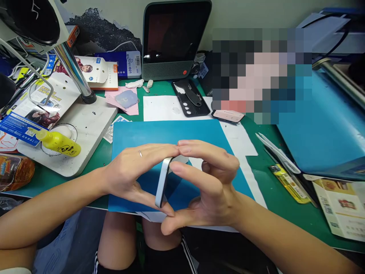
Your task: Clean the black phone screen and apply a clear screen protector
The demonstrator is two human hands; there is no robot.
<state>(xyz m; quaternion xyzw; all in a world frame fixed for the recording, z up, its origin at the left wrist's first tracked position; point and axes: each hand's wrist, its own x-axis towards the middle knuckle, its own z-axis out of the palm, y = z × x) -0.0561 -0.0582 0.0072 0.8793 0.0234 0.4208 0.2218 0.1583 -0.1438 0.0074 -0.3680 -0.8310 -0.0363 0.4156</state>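
On the green table (288,219) lies a blue mat (137,137). Above the mat, the right hand (216,186) curls with fingertips close to a phone's edge; whether they press on it, I cannot tell. The left hand (125,171) has thumb and fingers clamped across that phone (162,186), which stands tilted on edge. Handling seems under way: phone lifted, not yet set down; anything further done is unclear.

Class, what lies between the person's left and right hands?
A slim phone-like device, seen edge-on in the head view: the left hand spans its ends, the right hand curls opposite.
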